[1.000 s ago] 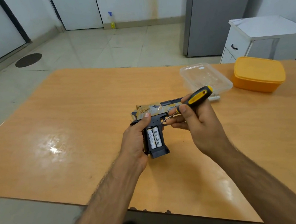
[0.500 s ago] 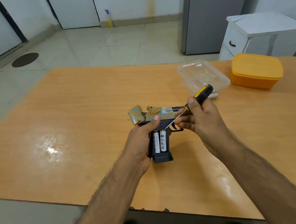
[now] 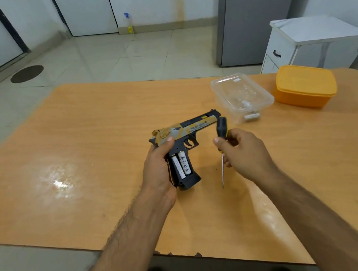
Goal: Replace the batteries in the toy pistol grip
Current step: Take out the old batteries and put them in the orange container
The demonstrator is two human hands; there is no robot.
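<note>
My left hand [image 3: 158, 168] grips a black and tan toy pistol [image 3: 186, 130] by its grip, thumb laid across the slide's rear. The grip's battery bay is uncovered, and two white batteries [image 3: 182, 165] lie side by side in it. Beside the pistol, my right hand [image 3: 244, 151] holds a screwdriver [image 3: 222, 144] with a black and yellow handle. Its thin shaft points down toward the table, a short way right of the grip and apart from it.
A wooden table [image 3: 88, 155] carries a clear plastic box [image 3: 241, 96] holding small white items, just beyond the pistol's muzzle, and an orange lidded box [image 3: 304, 85] further right. A white cabinet [image 3: 315, 41] and a grey fridge [image 3: 252, 19] stand behind the table.
My right hand has pulled the screwdriver away from the pistol and turned it upright, tip down. The tan cover piece seen left of the pistol half a second ago is out of sight.
</note>
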